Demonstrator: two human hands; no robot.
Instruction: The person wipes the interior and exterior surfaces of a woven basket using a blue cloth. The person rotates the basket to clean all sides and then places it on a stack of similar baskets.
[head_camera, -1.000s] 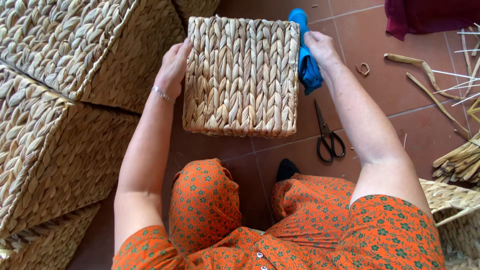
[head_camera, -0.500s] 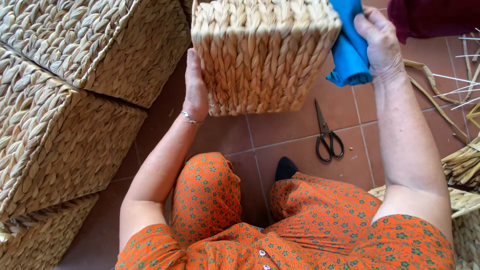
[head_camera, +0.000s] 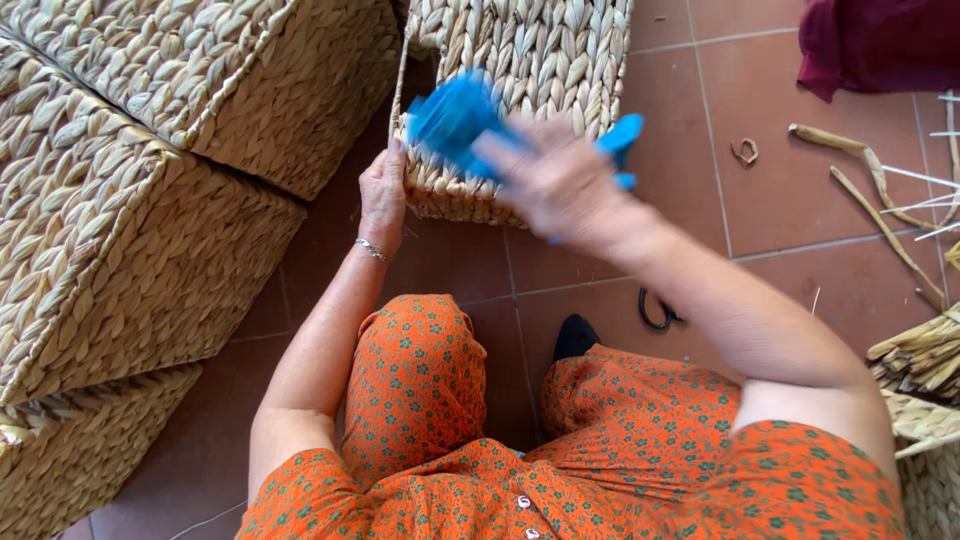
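A square woven straw basket (head_camera: 540, 60) rests on the red tile floor in front of my knees. My left hand (head_camera: 383, 195) grips its lower left corner. My right hand (head_camera: 560, 180), blurred by motion, holds a bright blue cloth (head_camera: 455, 115) against the basket's near side. My legs in orange flowered fabric fill the bottom of the view.
Several large woven baskets (head_camera: 150, 150) are stacked at the left. Black scissors (head_camera: 655, 310) lie on the tiles, partly hidden under my right forearm. Loose straw stalks (head_camera: 880, 210) and bundles (head_camera: 920, 350) lie at the right. A dark red cloth (head_camera: 880, 40) sits top right.
The basket was turned and moved farther from me. My right hand swung the blue cloth from the basket's right edge across its near face. My left hand slid to the lower left corner.
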